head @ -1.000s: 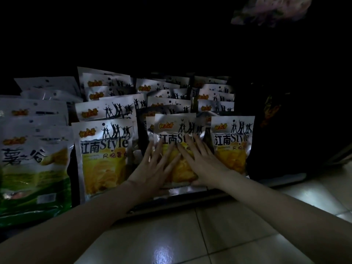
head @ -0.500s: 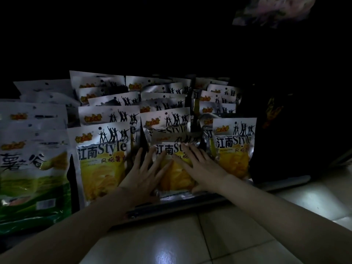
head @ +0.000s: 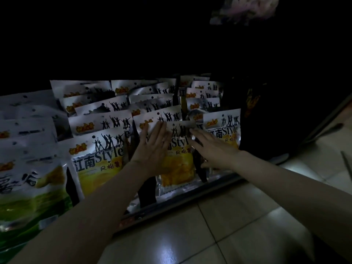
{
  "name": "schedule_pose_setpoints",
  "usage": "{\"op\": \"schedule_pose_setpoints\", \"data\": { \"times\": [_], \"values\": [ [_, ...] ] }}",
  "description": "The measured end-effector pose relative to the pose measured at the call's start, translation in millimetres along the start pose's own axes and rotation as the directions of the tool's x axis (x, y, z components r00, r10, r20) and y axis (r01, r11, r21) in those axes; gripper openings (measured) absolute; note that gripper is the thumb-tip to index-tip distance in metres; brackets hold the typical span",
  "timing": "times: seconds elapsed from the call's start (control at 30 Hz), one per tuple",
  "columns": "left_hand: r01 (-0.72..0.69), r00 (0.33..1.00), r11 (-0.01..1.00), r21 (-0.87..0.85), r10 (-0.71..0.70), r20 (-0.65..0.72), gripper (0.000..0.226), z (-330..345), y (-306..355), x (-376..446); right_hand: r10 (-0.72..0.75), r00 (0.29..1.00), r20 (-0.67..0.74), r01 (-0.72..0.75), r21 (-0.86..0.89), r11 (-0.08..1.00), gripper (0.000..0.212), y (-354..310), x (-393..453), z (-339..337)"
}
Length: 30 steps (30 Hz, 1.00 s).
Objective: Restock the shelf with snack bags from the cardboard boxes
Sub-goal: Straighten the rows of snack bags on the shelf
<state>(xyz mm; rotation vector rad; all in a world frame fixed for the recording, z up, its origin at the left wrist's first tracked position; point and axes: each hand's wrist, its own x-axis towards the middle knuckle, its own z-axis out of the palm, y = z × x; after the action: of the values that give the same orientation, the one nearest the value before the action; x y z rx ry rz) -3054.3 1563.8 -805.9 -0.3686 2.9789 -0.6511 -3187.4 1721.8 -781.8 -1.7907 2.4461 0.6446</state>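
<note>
Rows of white-and-yellow "Style" snack bags stand on a low, dark shelf [head: 190, 197]. My left hand [head: 154, 149] lies flat with straight fingers on the upper left of the front middle bag [head: 179, 168]. At that bag's right edge my right hand [head: 213, 149] also presses with straight fingers, reaching toward the neighbouring right bag [head: 224, 130]. Another front bag [head: 99, 159] stands to the left of my left hand. No cardboard box is in view.
Green-and-white snack bags [head: 28, 168] fill the shelf's left end. Right of the yellow bags the shelf is dark. Glossy floor tiles [head: 190, 235] lie in front of the shelf edge. A pale blurred object [head: 245, 8] hangs at the top.
Both hands have slid upward on the front middle bag and moved apart, the left toward its top left, the right toward its right edge. The view has come closer to the shelf.
</note>
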Motion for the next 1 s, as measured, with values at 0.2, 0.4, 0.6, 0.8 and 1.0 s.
{"op": "schedule_pose_setpoints", "data": {
  "times": [0.2, 0.4, 0.6, 0.8, 1.0],
  "values": [
    [0.036, 0.998, 0.992, -0.125, -0.042, -0.049, 0.108, -27.5, -7.9, 20.1, 0.004, 0.985, -0.175, -0.009, -0.031, 0.999, 0.05, 27.0, -7.3, -29.9],
    [0.116, 0.987, 0.943, -0.313, -0.146, -0.074, 0.1, -40.6, 21.0, 53.0, 0.418, 0.89, -0.183, -0.344, 0.333, 0.878, 0.08, 75.8, 0.4, -8.3],
    [0.142, 0.984, 0.833, -0.534, -0.177, -0.016, 0.099, -52.7, 49.4, 114.6, 0.399, 0.916, 0.044, -0.346, 0.593, 0.728, 0.109, 134.8, 35.4, 28.5],
    [0.244, 0.964, 0.848, -0.471, -0.161, 0.21, 0.09, -57.7, 61.4, 149.6, 0.14, 0.99, -0.025, -0.065, 0.796, 0.602, 0.111, 162.0, 59.1, 52.7],
    [0.221, 0.975, 0.737, -0.638, -0.193, 0.114, 0.102, -56.3, 39.3, 162.4, 0.15, 0.98, -0.129, 0.052, 0.9, 0.433, 0.101, 199.5, 69.8, 59.3]
  ]
}}
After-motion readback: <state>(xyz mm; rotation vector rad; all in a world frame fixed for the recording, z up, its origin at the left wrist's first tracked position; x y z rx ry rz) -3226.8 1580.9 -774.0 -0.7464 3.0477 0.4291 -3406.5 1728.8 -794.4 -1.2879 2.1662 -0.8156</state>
